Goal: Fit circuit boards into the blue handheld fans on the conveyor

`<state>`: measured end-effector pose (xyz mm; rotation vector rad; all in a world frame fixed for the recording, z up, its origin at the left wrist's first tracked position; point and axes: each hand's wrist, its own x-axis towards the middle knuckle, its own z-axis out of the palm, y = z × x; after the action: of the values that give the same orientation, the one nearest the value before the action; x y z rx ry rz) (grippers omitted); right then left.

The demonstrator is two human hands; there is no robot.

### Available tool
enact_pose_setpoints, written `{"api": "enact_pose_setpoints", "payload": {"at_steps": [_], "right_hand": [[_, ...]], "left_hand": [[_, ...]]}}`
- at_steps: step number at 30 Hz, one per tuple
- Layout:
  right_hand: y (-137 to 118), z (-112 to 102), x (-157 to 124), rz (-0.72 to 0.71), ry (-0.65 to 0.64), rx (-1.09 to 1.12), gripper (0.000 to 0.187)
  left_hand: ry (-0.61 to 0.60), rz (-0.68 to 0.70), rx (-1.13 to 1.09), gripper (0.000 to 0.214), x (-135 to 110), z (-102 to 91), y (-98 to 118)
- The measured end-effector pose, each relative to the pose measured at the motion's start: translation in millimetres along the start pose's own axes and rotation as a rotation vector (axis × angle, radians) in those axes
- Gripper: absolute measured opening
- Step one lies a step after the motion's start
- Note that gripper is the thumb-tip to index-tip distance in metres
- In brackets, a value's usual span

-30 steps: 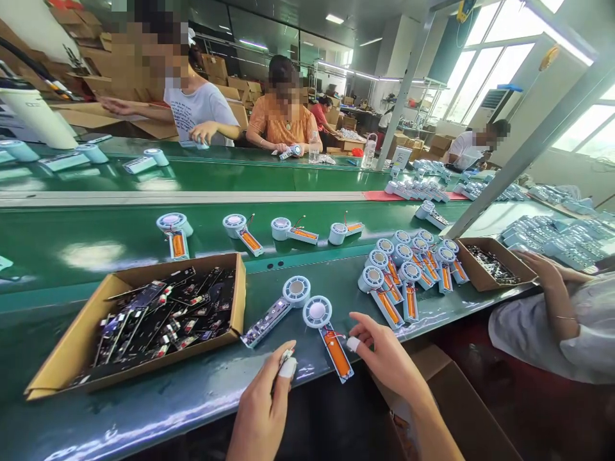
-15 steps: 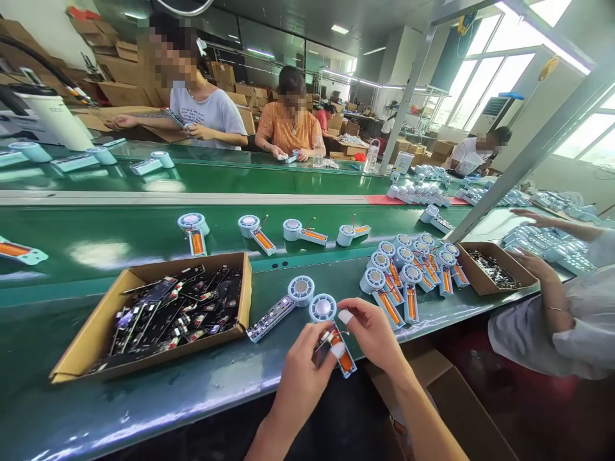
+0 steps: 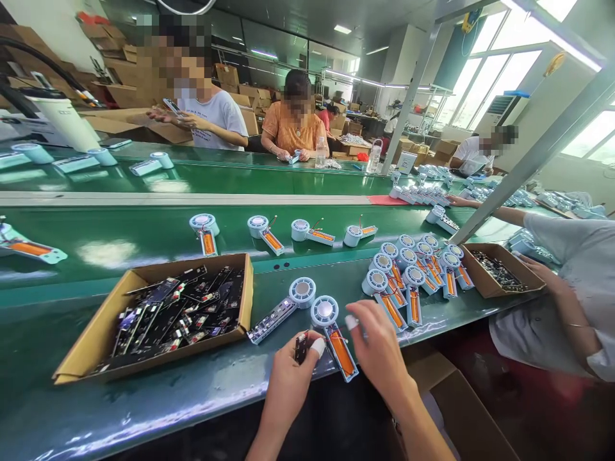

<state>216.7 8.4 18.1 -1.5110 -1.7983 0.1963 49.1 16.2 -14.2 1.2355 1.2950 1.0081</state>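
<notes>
My left hand (image 3: 291, 374) pinches a small black circuit board (image 3: 301, 346) beside an open handheld fan half (image 3: 332, 335) with a white round head and an orange battery in its handle. My right hand (image 3: 379, 346), a white cot on one fingertip, curls over that fan's right side, fingers bent at its wires; what it grips is hidden. A second fan half (image 3: 283, 306) with a board fitted lies just left. A cardboard tray (image 3: 96, 336) full of black circuit boards sits further left.
A cluster of several fan halves (image 3: 413, 272) lies to the right by a co-worker's small cardboard box (image 3: 502, 272) and arm (image 3: 562, 294). More fan halves (image 3: 269, 230) ride the green conveyor (image 3: 120, 243). Other people work across the belt.
My left hand came up from the table edge to the fan half, carrying the small board. My right hand closed in over the fan. Fans on the belt drifted right.
</notes>
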Motion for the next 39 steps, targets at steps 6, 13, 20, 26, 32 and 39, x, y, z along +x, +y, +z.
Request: {"api": "enact_pose_setpoints", "payload": {"at_steps": [6,13,20,26,32,39], "right_hand": [[-18.6,8.6,-6.9,-0.120,-0.377,0.125,0.020],[-3.4,9.2,-10.4,-0.148,-0.316,0.087,0.032],[-0.9,8.5,-10.2,-0.021,-0.329,0.233,0.049],[-4.8,14.3,-15.6,-0.181,-0.322,-0.013,0.060],[-4.4,24.6,-17.9,-0.428,-0.190,-0.252,0.065],[-2.4,9.2,-5.5,-0.352,-0.304,-0.087,0.050]], "left_hand": [[-0.086,-0.153,-0.093,0.042,0.1,-11.2,-4.7],[-0.001,0.019,0.098,0.028,-6.7,-15.2,3.1],[-0.027,-0.030,0.020,0.032,-4.9,-12.2,-10.7],[-0.129,0.008,0.122,0.035,3.9,-5.9,6.6],[-0.191,-0.131,0.059,0.038,14.6,-5.9,5.0],[-0.270,-0.223,-0.061,0.036,16.4,-10.5,9.9]]}}
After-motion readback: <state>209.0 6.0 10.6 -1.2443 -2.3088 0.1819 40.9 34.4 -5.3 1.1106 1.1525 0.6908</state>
